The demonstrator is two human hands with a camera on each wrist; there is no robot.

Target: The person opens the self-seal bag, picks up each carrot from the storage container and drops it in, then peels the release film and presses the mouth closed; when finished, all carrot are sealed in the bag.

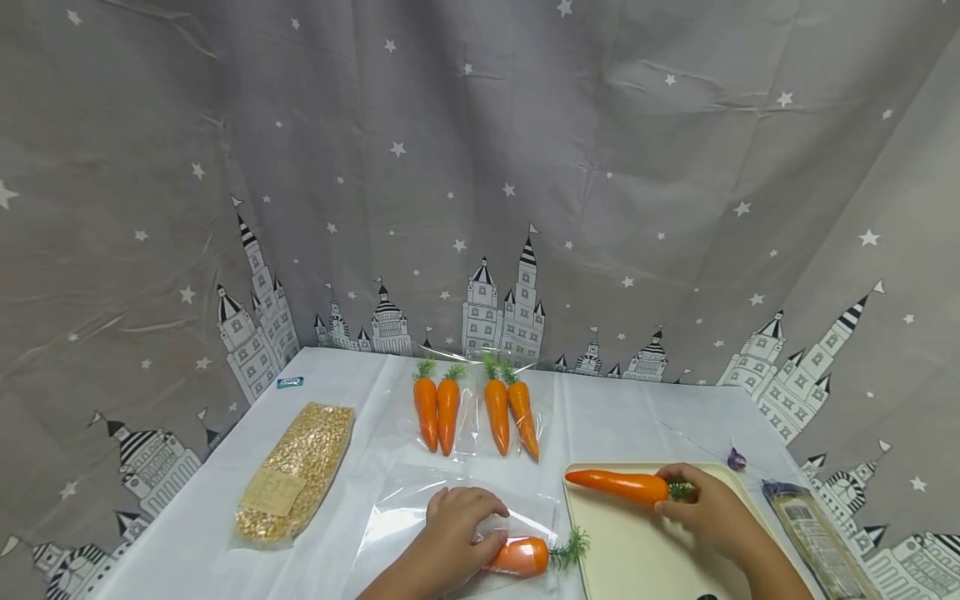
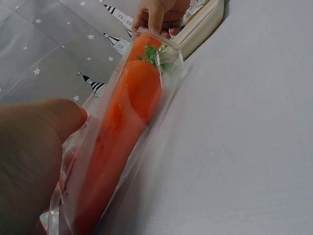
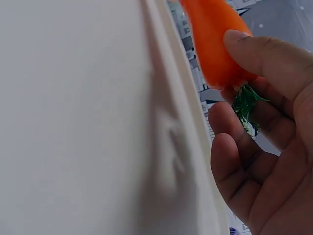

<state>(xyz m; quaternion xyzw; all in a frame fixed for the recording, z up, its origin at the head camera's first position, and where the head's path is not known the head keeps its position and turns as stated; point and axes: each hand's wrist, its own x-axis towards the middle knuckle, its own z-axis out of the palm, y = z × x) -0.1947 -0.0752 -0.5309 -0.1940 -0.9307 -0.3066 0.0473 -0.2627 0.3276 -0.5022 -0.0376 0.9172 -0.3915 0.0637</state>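
Observation:
In the head view my right hand (image 1: 708,508) pinches an orange carrot (image 1: 615,484) at its leafy end, above a cream tray (image 1: 637,567). The right wrist view shows the thumb on the carrot's thick end (image 3: 217,54), with green leaves (image 3: 247,105) between the fingers. My left hand (image 1: 457,533) holds a clear plastic bag (image 1: 397,500) on the table. Inside that bag lies another carrot (image 1: 525,557), its green top (image 1: 572,550) pointing right towards the tray. The left wrist view shows the thumb (image 2: 68,117) beside the bagged carrot (image 2: 132,107); the other fingers are mostly hidden.
Two clear bags with two carrots each, one left (image 1: 437,412) and one right (image 1: 510,417), lie at the back. A bag of yellow grains (image 1: 300,467) lies left, near a small blue packet (image 1: 290,382). Right of the tray are a purple item (image 1: 737,459) and a long packet (image 1: 817,533).

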